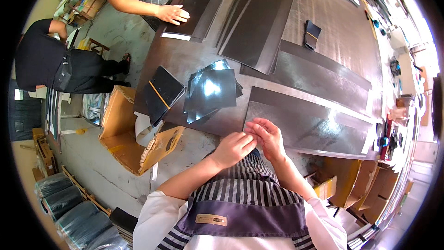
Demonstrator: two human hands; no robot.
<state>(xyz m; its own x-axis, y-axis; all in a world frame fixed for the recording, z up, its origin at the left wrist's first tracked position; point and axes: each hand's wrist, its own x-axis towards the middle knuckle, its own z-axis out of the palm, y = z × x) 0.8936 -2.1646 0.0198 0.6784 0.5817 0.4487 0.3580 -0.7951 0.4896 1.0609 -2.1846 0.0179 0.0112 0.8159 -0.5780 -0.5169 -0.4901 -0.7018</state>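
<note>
Fingers (245,140), both hands (231,150) (273,144), curled, can't tell if gripping, nr glossy rect. sheet (300,122).

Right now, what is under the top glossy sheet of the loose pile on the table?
Under the top sheet, other dark sheets fan out at its edges. Their covered parts and number cannot be seen.

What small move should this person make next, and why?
Perhaps reach the left hand to the loose pile of dark sheets and square it: the sheets lie askew, while the stack beside it has a yellow band around it. The left hand meets the right hand; whether they pinch anything is unclear.
</note>
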